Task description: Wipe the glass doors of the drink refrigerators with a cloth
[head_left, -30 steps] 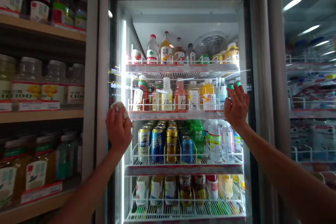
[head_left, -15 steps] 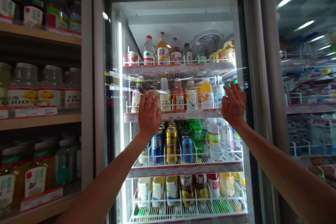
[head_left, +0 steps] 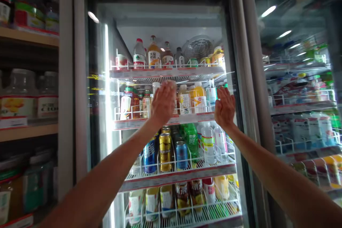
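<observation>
A glass cooler door (head_left: 157, 14) stands in front of me, lit shelves of drinks behind it. My left hand (head_left: 163, 104) lies against the glass before the second shelf, fingers stretched up and close together. Something pale and crumpled, perhaps a cloth, shows at its blurred fingertips; most of it is hidden. My right hand (head_left: 224, 108) is raised at the right side of the glass, fingers extended and holding nothing visible. Between the hands, behind the glass, stand an orange juice bottle (head_left: 199, 97) and a pale-labelled tea bottle (head_left: 185, 99).
Lower shelves hold a gold can (head_left: 165, 151), a blue can (head_left: 181, 155) and a green bottle (head_left: 191, 137). Wooden shelves with jars (head_left: 20, 94) stand to the left. A second cooler (head_left: 299, 107) adjoins on the right, past the metal door frame (head_left: 247, 60).
My left hand has moved right across the glass, toward my right hand. The view has turned right, showing more of the second cooler. My right hand stays near the door's right side.
</observation>
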Demonstrator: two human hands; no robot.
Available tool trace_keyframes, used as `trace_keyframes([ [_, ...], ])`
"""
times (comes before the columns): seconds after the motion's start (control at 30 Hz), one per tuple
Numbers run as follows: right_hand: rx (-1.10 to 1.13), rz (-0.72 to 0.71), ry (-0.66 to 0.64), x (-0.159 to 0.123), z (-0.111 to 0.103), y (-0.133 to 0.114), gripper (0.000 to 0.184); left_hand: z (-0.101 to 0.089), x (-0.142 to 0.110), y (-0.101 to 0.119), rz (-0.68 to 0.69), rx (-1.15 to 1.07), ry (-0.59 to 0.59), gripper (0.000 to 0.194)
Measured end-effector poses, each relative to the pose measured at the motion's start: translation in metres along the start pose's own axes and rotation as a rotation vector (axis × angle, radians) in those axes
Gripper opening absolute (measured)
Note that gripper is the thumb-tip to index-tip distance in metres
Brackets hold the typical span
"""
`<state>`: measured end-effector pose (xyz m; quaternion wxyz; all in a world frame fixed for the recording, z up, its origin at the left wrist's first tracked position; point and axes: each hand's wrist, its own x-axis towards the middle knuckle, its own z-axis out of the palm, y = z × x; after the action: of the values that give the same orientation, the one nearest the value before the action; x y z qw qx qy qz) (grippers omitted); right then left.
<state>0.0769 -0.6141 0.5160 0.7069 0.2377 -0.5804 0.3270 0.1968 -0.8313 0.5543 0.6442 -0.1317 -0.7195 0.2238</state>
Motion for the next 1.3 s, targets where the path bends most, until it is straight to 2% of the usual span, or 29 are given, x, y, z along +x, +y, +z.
trace_keyframes([
  [0.1, 0.021, 0.009, -0.007, -0.001, -0.001, 0.001, 0.046, 0.011, -0.014, 0.038, 0.521, -0.077, -0.178, 0.05],
  [0.13, 0.033, 0.012, -0.019, 0.0, -0.002, 0.003, 0.046, 0.013, -0.014, 0.044, 0.634, -0.094, -0.221, 0.05],
  [0.17, 0.052, 0.008, -0.037, 0.0, -0.005, 0.004, 0.046, 0.013, -0.009, 0.044, 0.674, -0.101, -0.244, 0.049],
  [0.2, 0.075, -0.001, -0.059, 0.001, -0.008, 0.007, 0.046, 0.013, 0.001, 0.04, 0.633, -0.099, -0.241, 0.047],
  [0.23, 0.1, -0.013, -0.077, 0.003, -0.013, 0.009, 0.046, 0.011, 0.016, 0.032, 0.517, -0.089, -0.211, 0.045],
  [0.33, 0.152, -0.017, -0.058, 0.011, -0.03, 0.02, 0.046, 0.009, 0.066, 0.013, 0.016, -0.052, -0.049, 0.043],
  [0.37, 0.162, -0.003, -0.034, 0.014, -0.036, 0.023, 0.045, 0.01, 0.077, 0.016, -0.081, -0.048, -0.02, 0.043],
  [0.4, 0.171, 0.01, -0.01, 0.017, -0.042, 0.027, 0.045, 0.013, 0.082, 0.025, -0.103, -0.052, -0.021, 0.043],
  [0.43, 0.182, 0.016, 0.006, 0.02, -0.048, 0.031, 0.045, 0.016, 0.082, 0.039, -0.046, -0.064, -0.049, 0.043],
  [0.47, 0.193, 0.011, 0.013, 0.022, -0.053, 0.034, 0.044, 0.02, 0.077, 0.057, 0.072, -0.083, -0.091, 0.043],
  [0.57, 0.216, -0.048, -0.002, 0.027, -0.067, 0.046, 0.044, 0.033, 0.055, 0.108, 0.569, -0.151, -0.199, 0.046],
  [0.6, 0.218, -0.075, -0.015, 0.028, -0.071, 0.049, 0.044, 0.036, 0.053, 0.116, 0.69, -0.166, -0.212, 0.045],
  [0.63, 0.22, -0.1, -0.027, 0.029, -0.075, 0.053, 0.044, 0.039, 0.056, 0.118, 0.748, -0.172, -0.212, 0.045],
  [0.67, 0.221, -0.123, -0.035, 0.03, -0.078, 0.056, 0.044, 0.04, 0.064, 0.114, 0.729, -0.17, -0.198, 0.044],
  [0.7, 0.226, -0.142, -0.035, 0.031, -0.081, 0.059, 0.044, 0.041, 0.078, 0.107, 0.631, -0.161, -0.169, 0.044],
  [0.8, 0.265, -0.157, 0.011, 0.037, -0.088, 0.067, 0.044, 0.045, 0.125, 0.084, 0.145, -0.117, -0.02, 0.045],
  [0.83, 0.28, -0.152, 0.035, 0.039, -0.089, 0.069, 0.044, 0.047, 0.136, 0.085, 0.06, -0.109, 0.014, 0.045],
  [0.87, 0.295, -0.145, 0.055, 0.041, -0.09, 0.07, 0.044, 0.051, 0.141, 0.091, 0.049, -0.107, 0.028, 0.044],
  [0.93, 0.317, -0.131, 0.08, 0.043, -0.093, 0.073, 0.043, 0.058, 0.134, 0.117, 0.209, -0.121, -0.002, 0.043],
  [1.03, 0.325, -0.146, 0.083, 0.042, -0.099, 0.076, 0.042, 0.066, 0.102, 0.16, 0.579, -0.166, -0.086, 0.041],
  [1.1, 0.316, -0.161, 0.076, 0.04, -0.104, 0.078, 0.042, 0.065, 0.092, 0.166, 0.763, -0.186, -0.144, 0.039],
  [1.13, 0.311, -0.162, 0.074, 0.039, -0.106, 0.08, 0.042, 0.062, 0.094, 0.16, 0.794, -0.184, -0.166, 0.04],
  [1.17, 0.309, -0.152, 0.077, 0.038, -0.108, 0.081, 0.042, 0.059, 0.101, 0.149, 0.755, -0.17, -0.174, 0.041],
  [1.2, 0.31, -0.131, 0.079, 0.038, -0.109, 0.082, 0.041, 0.055, 0.111, 0.135, 0.642, -0.147, -0.158, 0.042],
  [1.3, 0.319, -0.032, 0.087, 0.035, -0.108, 0.083, 0.041, 0.047, 0.138, 0.098, 0.09, -0.066, -0.016, 0.044],
])
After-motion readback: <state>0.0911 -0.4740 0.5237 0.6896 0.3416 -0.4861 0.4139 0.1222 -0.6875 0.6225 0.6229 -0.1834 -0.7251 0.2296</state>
